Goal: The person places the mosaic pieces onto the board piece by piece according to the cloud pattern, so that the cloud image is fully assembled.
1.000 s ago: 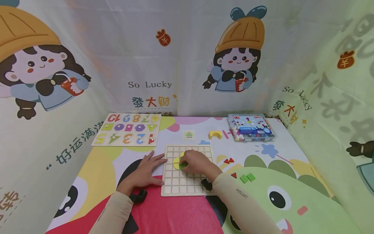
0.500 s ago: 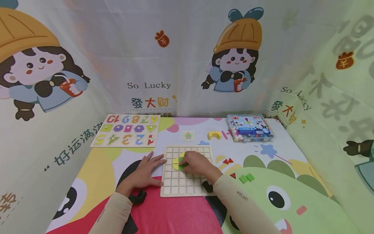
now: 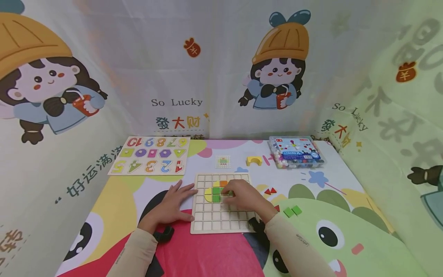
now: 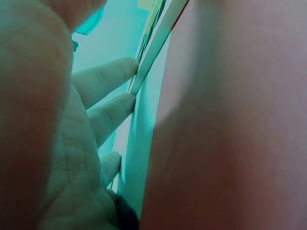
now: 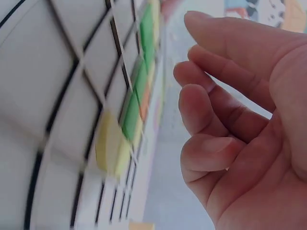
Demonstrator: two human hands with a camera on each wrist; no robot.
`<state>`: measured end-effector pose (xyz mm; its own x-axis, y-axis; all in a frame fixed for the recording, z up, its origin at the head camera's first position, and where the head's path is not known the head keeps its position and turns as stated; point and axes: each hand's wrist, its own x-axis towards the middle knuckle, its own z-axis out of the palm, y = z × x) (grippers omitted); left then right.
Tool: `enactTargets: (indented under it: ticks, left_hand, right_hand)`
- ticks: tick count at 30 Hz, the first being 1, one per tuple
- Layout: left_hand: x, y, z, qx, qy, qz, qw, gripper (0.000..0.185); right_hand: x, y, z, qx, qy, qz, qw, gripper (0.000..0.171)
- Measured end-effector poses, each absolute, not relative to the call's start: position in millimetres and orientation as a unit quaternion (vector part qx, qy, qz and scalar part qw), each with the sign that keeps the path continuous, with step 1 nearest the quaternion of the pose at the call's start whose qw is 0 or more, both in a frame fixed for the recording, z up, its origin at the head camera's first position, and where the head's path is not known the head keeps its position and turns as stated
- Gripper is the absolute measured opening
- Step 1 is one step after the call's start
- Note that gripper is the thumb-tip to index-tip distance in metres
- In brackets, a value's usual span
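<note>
Left hand (image 3: 172,204) lies flat on the mat with fingers straight and spread, their tips against the left edge of the one wooden grid board (image 3: 221,221); the left wrist view shows two fingertips (image 4: 111,82) touching that thin edge. Behind it, well apart near the back wall, sits one number puzzle board (image 3: 150,154). On the grid board lie two green squares (image 3: 216,194) stacked one above the other, yellow curved pieces (image 3: 208,194) to their left, and one orange piece (image 3: 223,183) just above, all in the upper middle cells. Right hand (image 3: 244,195) hovers over the board just right of those pieces, fingers loosely curled and holding nothing, as the right wrist view shows with its bent fingers (image 5: 211,120) clear of the tiles. Beyond the board stand one small pattern card (image 3: 223,161) and one yellow arch block (image 3: 254,160). To the right lie red triangles (image 3: 270,190), partly hidden by the hand so their count is unsure, and two loose green squares (image 3: 292,211) side by side. One clear plastic box (image 3: 296,151) rests at the back right corner. Bare mat stretches between board and right wall.
</note>
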<state>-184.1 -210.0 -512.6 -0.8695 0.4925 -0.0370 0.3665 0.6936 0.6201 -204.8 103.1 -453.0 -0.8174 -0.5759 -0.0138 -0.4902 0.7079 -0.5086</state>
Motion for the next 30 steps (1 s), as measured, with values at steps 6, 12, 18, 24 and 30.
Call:
enactTargets:
  ticks: [6, 12, 18, 24, 30]
  left_hand:
    - [-184.6, -209.6, -511.1, 0.235, 0.915, 0.313, 0.099, 0.096]
    - [-185.0, -208.9, -512.2, 0.237, 0.914, 0.314, 0.101, 0.095]
    - [-184.4, -208.5, -513.1, 0.233, 0.914, 0.316, 0.102, 0.097]
    - [-184.6, -208.6, -513.5, 0.233, 0.914, 0.315, 0.102, 0.097]
    - [-184.8, -209.3, -512.0, 0.232, 0.912, 0.323, 0.103, 0.097]
  right_hand:
    - [-195.9, 148.5, -445.8, -0.27, 0.918, -0.284, 0.06, 0.021]
    - [-182.7, 196.7, -448.8, -0.239, 0.923, -0.299, 0.034, 0.019]
    - [-170.7, 234.5, -448.7, -0.199, 0.934, -0.295, 0.024, 0.02]
    - [-160.0, 257.6, -444.1, -0.158, 0.945, -0.28, 0.053, 0.027]
    - [-160.7, 269.2, -447.4, -0.136, 0.953, -0.262, 0.071, 0.027]
